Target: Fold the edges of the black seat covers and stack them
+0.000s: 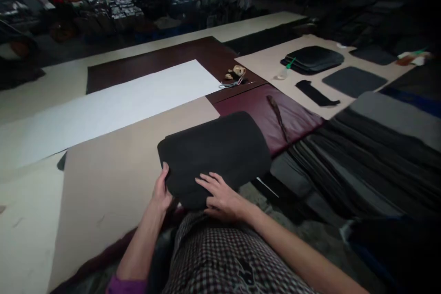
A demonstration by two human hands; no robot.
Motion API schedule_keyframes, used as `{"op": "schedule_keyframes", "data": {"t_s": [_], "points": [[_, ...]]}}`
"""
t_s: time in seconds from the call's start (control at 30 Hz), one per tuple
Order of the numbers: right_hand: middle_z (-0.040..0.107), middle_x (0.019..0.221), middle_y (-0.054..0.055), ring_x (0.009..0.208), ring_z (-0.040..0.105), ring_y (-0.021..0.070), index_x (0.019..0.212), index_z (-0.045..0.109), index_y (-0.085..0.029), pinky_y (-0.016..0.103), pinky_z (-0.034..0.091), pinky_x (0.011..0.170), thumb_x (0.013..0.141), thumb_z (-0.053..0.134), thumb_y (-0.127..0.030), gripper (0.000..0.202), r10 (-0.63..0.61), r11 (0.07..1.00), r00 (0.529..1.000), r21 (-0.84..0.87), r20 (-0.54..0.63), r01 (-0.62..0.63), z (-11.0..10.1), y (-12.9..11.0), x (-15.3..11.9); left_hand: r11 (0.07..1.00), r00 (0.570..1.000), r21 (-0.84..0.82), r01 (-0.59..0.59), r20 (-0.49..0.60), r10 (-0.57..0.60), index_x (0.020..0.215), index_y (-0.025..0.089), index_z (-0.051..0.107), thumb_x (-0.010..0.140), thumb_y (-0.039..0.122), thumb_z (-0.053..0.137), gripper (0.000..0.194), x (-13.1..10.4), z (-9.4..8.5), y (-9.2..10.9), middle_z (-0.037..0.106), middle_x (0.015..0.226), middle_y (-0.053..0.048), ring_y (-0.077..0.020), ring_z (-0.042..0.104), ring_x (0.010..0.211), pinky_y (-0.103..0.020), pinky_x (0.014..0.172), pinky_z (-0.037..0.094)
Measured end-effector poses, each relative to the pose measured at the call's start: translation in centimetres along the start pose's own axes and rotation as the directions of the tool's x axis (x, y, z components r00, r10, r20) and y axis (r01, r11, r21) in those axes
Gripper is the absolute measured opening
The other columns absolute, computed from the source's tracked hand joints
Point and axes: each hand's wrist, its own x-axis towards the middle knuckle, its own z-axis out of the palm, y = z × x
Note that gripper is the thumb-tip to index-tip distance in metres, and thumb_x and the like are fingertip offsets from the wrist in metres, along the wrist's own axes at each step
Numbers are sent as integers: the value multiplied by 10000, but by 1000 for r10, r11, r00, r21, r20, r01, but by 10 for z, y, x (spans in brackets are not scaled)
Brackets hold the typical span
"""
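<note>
A dark panel with rounded corners (pixel 215 151) is held at my waist over the table's near edge. It looks like flat, stiff sheet material, and a doubled edge at the upper left suggests more than one layer. My left hand (pixel 162 193) grips its left edge, thumb on top and the other fingers hidden beneath. On the panel's near part lies my right hand (pixel 220 197), its upper fingers stretched out across the surface and the lower ones slightly bent.
Beige board (pixel 127 165), a white sheet (pixel 138 101) and maroon material (pixel 248 105) cover the table. A dark brush-like tool (pixel 276 112) lies on the maroon. Farther right are stacked dark panels (pixel 315 57), a green-tipped bottle (pixel 284 72) and a black strip (pixel 315 94). Dark sheets (pixel 372 161) are piled at right.
</note>
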Motion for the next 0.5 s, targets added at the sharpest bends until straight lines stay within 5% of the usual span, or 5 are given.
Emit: {"op": "schedule_keyframes", "data": {"t_s": [0.1,0.17,0.27,0.37,0.5], "points": [[582,1489,138,1390,531,272,910,679,-179,573,314,1214,1006,580,-346,217,1,996,996,93,-86,7,-16,18,-20,977,985,171,130,-131,-108,1324,130,666,853,367,777,539,1,15,-13,765,1211,-152,-316,728,1144,-447,1034,600],[638,1425,123,1272,624,224,955,682,-189,482,418,1147,1041,502,-316,236,108,985,979,149,-174,-82,-34,36,-42,924,958,336,181,-273,-88,1281,120,686,784,354,843,571,5,25,-20,778,1170,-157,-332,728,1138,-449,1016,608],[717,1278,116,1145,683,209,1028,708,-196,377,517,998,1061,441,-354,311,426,881,860,346,-280,-324,-64,61,-88,854,933,495,161,-359,33,1272,167,688,723,341,886,610,13,39,-29,771,1213,-116,-322,704,1187,-438,1060,577],[765,1028,84,929,715,186,1056,730,-176,302,546,840,1057,431,-473,421,638,614,763,663,-99,-427,-81,75,-140,812,914,548,200,-403,47,1281,241,683,736,407,859,596,15,52,-33,734,1311,-58,-291,648,1282,-402,1124,519],[760,1000,59,961,710,201,987,758,-166,297,538,848,984,562,-521,405,573,247,796,886,193,-392,-68,81,-185,762,867,571,304,-498,28,1457,390,536,778,534,770,732,11,72,-34,663,1421,15,-275,590,1350,-404,1137,511]]}}
